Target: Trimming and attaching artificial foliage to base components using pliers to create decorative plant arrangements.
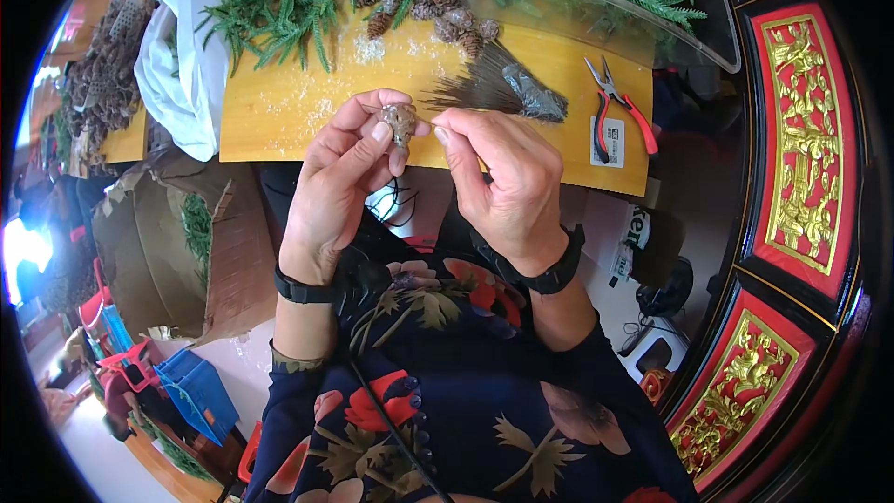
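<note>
My left hand (349,154) holds a small brown pine cone (399,123) between thumb and fingers, above the table's near edge. My right hand (507,172) pinches a thin wire (426,122) at the cone's right side. Beyond my right hand lies a fanned bundle of thin dark wires (484,79), bound at one end with grey wrapping (535,91). Pliers with red and black handles (610,107) rest to its right, over a white label. A pile of pine cones (438,0) sits at the back among green artificial fir sprigs (307,9).
A clear plastic tub (596,0) with more green sprigs stands at the back right. White crumbs dot the yellow table (265,126). On the left are a white plastic bag (182,65) and an open cardboard box (168,251). Red panels with gold carving (801,140) line the right.
</note>
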Demonstrator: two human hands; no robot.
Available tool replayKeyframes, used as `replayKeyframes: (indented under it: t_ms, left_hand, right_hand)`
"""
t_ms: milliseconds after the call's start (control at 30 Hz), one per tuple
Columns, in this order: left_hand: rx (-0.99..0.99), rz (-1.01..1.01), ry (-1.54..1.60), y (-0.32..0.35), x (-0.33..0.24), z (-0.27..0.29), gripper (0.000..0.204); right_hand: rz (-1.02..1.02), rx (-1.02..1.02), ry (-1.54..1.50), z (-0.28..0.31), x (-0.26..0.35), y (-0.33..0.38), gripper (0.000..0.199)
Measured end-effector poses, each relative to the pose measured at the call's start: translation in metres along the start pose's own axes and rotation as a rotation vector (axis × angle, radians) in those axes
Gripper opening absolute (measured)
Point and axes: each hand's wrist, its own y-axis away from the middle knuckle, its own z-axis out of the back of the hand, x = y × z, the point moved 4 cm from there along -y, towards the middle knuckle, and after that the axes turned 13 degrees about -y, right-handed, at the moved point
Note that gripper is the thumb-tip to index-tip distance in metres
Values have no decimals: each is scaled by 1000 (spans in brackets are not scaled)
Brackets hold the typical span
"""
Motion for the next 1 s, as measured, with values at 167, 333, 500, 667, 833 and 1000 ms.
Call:
replayKeyframes:
  t_ms: [167, 333, 500, 667, 833, 1000]
  left_hand:
    - [140, 3, 103, 0, 1, 5, 27]
    - [26, 59, -91, 1, 8, -2, 29]
    - [12, 0, -40, 7, 10, -8, 31]
    - [28, -48, -94, 10, 12, -3, 31]
    - [49, -105, -72, 14, 14, 4, 30]
    - [113, -125, -96, 17, 12, 2, 30]
  right_hand:
    - [12, 19, 36, 1, -1, 1, 12]
    - [10, 27, 26, 2, -1, 2, 14]
    - [-4, 49, 20, 3, 2, 4, 15]
    - [-33, 30, -63, 4, 5, 6, 15]
    - [-25, 40, -107, 5, 2, 6, 13]
    - [-34, 86, -100, 11, 2, 4, 12]
